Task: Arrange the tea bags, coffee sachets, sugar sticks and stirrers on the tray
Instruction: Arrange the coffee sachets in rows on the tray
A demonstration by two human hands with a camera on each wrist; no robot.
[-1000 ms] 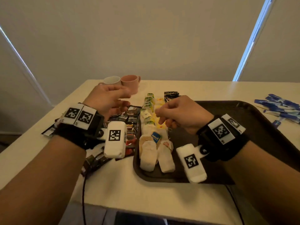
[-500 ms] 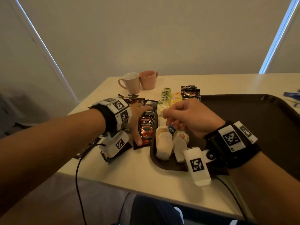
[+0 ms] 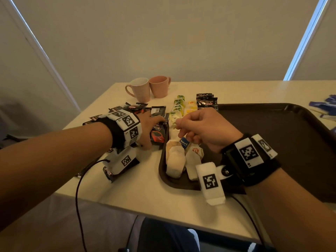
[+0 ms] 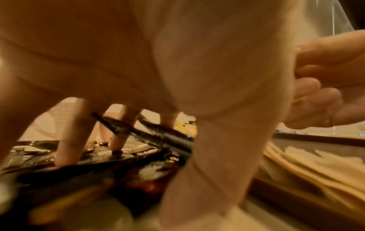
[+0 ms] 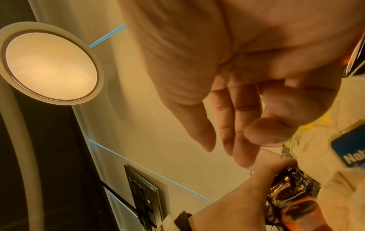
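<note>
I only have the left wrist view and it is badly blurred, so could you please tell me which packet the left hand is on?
Observer: In the head view the left hand rests on a dark coffee sachet printed with a red cup. It lies on the table just left of the tray.
Operator: Thank you. Are the sugar sticks on the tray yet?
Observer: No, the blue sticks lie on the table beyond the tray's right rim.
Operator: And the tea bags?
Observer: The pale tea bags nearest the person lie inside the tray's left edge, just below the right hand.
</note>
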